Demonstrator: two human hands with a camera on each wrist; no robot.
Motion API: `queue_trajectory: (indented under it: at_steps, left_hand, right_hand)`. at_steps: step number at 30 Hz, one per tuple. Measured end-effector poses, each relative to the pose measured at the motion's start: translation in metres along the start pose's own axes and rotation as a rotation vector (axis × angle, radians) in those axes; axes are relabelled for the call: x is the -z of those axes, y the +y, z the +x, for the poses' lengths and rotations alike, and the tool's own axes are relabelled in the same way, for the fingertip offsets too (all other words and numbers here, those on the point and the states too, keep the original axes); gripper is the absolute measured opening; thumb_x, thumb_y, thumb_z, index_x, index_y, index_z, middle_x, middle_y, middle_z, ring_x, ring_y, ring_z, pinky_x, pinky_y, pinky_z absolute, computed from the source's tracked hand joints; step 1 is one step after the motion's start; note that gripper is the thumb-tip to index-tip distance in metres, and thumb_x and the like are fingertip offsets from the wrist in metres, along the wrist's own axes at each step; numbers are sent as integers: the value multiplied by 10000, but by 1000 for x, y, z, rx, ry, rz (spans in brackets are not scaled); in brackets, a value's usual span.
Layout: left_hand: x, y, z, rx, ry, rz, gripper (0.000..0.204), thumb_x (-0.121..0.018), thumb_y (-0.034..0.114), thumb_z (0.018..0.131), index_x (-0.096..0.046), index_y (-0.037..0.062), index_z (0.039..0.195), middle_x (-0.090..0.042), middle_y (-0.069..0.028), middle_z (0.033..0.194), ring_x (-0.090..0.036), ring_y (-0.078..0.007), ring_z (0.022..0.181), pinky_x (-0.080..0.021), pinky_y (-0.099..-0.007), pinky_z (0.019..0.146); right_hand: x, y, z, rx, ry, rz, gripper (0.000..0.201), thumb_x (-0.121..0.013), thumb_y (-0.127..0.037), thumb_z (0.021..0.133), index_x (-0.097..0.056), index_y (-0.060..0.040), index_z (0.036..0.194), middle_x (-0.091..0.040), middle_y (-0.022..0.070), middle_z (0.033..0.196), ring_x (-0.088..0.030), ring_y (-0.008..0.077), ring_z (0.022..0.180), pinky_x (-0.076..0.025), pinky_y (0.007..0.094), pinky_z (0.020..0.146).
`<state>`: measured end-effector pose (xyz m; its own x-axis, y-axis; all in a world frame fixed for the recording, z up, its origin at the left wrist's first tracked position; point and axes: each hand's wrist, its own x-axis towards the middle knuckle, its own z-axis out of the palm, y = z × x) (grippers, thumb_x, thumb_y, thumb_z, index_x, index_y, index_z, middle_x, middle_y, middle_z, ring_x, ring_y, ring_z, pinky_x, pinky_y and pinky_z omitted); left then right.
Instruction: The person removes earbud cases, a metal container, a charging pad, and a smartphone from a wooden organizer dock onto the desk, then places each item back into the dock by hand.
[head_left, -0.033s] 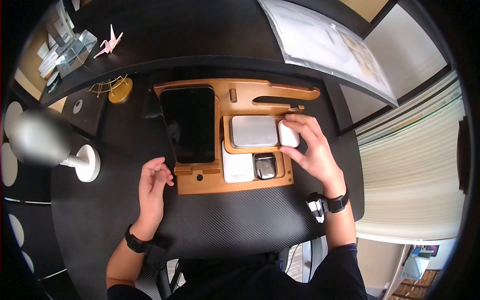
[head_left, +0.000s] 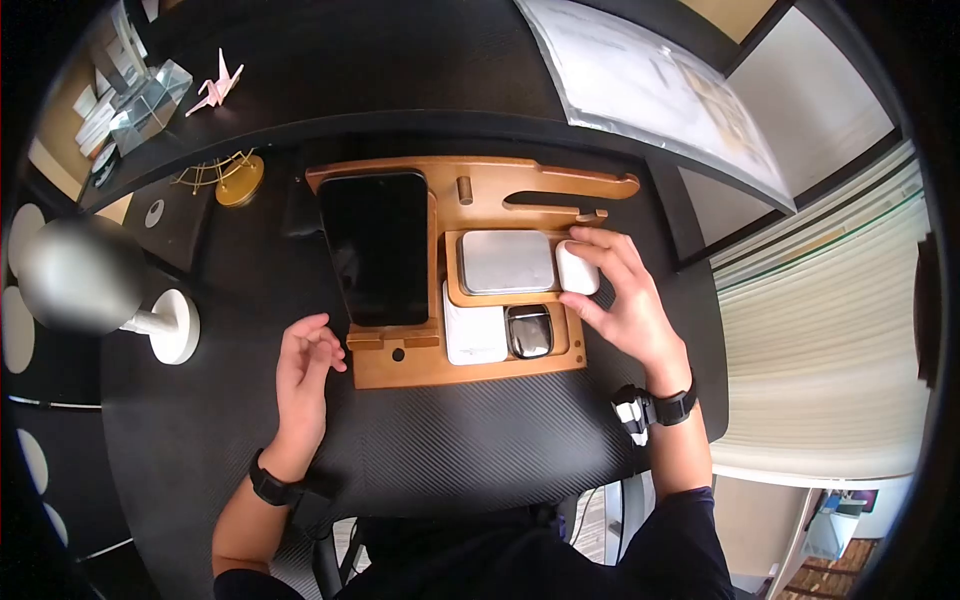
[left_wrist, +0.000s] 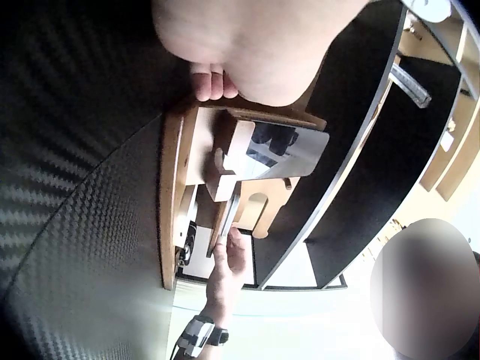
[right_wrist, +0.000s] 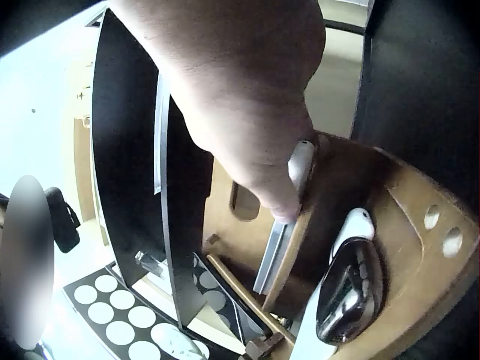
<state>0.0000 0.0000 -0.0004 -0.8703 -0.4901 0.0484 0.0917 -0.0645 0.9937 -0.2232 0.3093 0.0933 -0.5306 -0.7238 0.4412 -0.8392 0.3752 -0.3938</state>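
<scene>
A wooden desk organizer (head_left: pixel 470 374) stands on the black desk with a smartphone (head_left: pixel 377 250) leaning upright on its left side. On its raised shelf lie a silver metal tin (head_left: pixel 506 262) and a white earbud case (head_left: pixel 577 268). My right hand (head_left: pixel 632 300) pinches the earbud case between thumb and fingers at the shelf's right end; in the right wrist view, the hand partly hides the case (right_wrist: pixel 301 166). Below the shelf are a white flat box (head_left: pixel 476 335) and a glossy black case (head_left: pixel 530 332). Loosely curled, my left hand (head_left: pixel 305 375) holds nothing beside the organizer's front left corner.
A white round-based lamp (head_left: pixel 175 327) stands at the left, with a gold wire ornament (head_left: pixel 240 181) behind it. Across the back runs a raised black shelf (head_left: pixel 400 80) bearing a pink paper crane (head_left: pixel 216 84) and a plastic document sleeve (head_left: pixel 650 90).
</scene>
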Motion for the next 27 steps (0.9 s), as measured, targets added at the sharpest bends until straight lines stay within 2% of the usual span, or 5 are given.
queue_trajectory:
  at_steps: [9, 12, 18, 22, 27]
  left_hand:
    - [-1, 2, 1, 14, 12, 4, 237, -478, 93, 1053, -515, 31, 1279, -569, -28, 964, -540, -100, 876, -477, -253, 794]
    - [-2, 1, 1, 16, 15, 2, 240, -477, 87, 1051, -514, 31, 1281, -569, -30, 965, -540, -99, 875, -477, -253, 794]
    - [-2, 3, 1, 13, 10, 0, 247, -487, 92, 1048, -512, 30, 1286, -570, -32, 972, -544, -100, 885, -477, -251, 799]
    - [-2, 1, 1, 13, 1, -3, 253, -496, 99, 1046, -510, 32, 1290, -570, -31, 980, -546, -100, 889, -479, -251, 802]
    - [-1, 1, 1, -1, -4, -5, 259, -504, 118, 1050, -509, 36, 1295, -569, -31, 987, -545, -102, 893, -480, -254, 800]
  right_hand:
    - [-3, 0, -3, -57, -1, 15, 524, -806, -168, 809, -610, -15, 1271, -596, 163, 1316, -547, 362, 1215, -458, 428, 1036]
    - [-2, 1, -3, -47, 2, -22, 573, -835, -149, 772, -604, -26, 1282, -602, 160, 1327, -563, 356, 1228, -475, 420, 1035]
    - [-2, -8, 3, 4, 130, 22, 544, -856, -221, 753, -628, -22, 1206, -627, 161, 1261, -589, 357, 1151, -503, 423, 971]
    - [-13, -20, 16, -10, 77, 144, 526, -856, -266, 750, -627, -27, 1159, -641, 152, 1218, -611, 355, 1099, -518, 423, 936]
    - [-27, -25, 30, 100, 56, 15, 518, -832, -318, 765, -628, -38, 1151, -636, 135, 1197, -620, 342, 1080, -525, 421, 938]
